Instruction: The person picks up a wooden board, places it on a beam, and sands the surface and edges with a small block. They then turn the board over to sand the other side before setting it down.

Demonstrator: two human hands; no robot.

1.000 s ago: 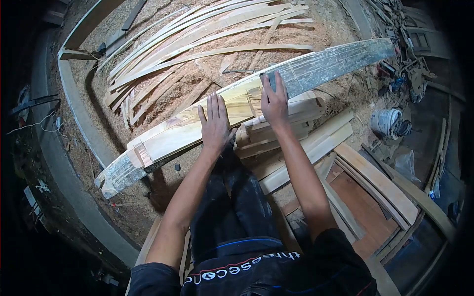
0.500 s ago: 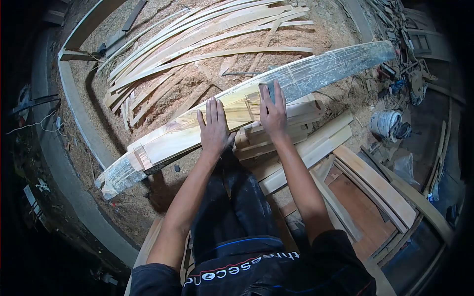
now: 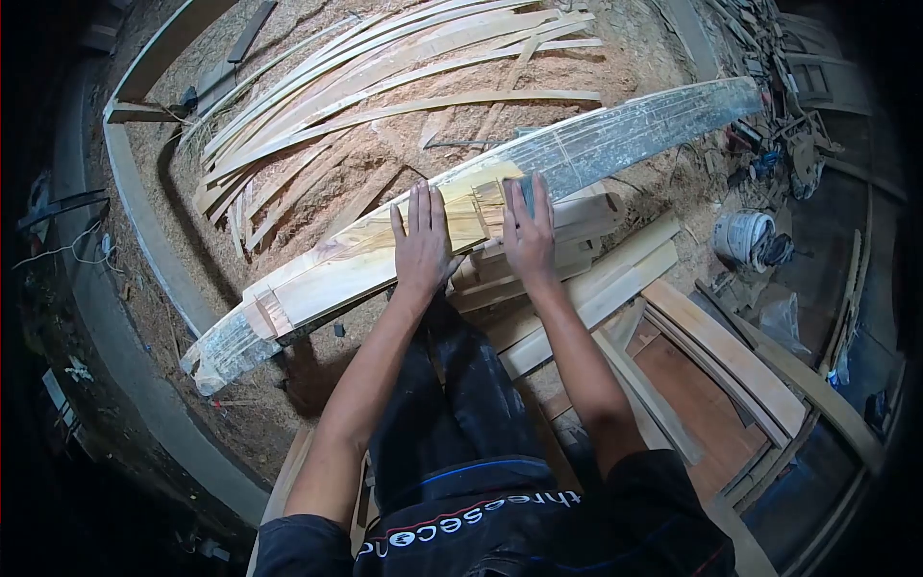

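1. Sawdust floor (image 3: 317, 183) on my left, with loose curved strips (image 3: 385, 77) lying well beyond the plank's far edge.
2. My left hand (image 3: 421, 245) lies flat, fingers spread, on the long curved plank (image 3: 336, 264), gripping nothing.
3. My right hand (image 3: 529, 236) presses a dark sanding block (image 3: 524, 188) onto the plank.
4. The plank rests on stacked timber (image 3: 577, 250); a bucket (image 3: 742, 237) stands well apart.

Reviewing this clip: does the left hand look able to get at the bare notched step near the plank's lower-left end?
Probably yes. The left hand lies flat on the plank, and the surface between it and the notched step is bare. The right hand presses a dark sanding pad farther right, out of the way.
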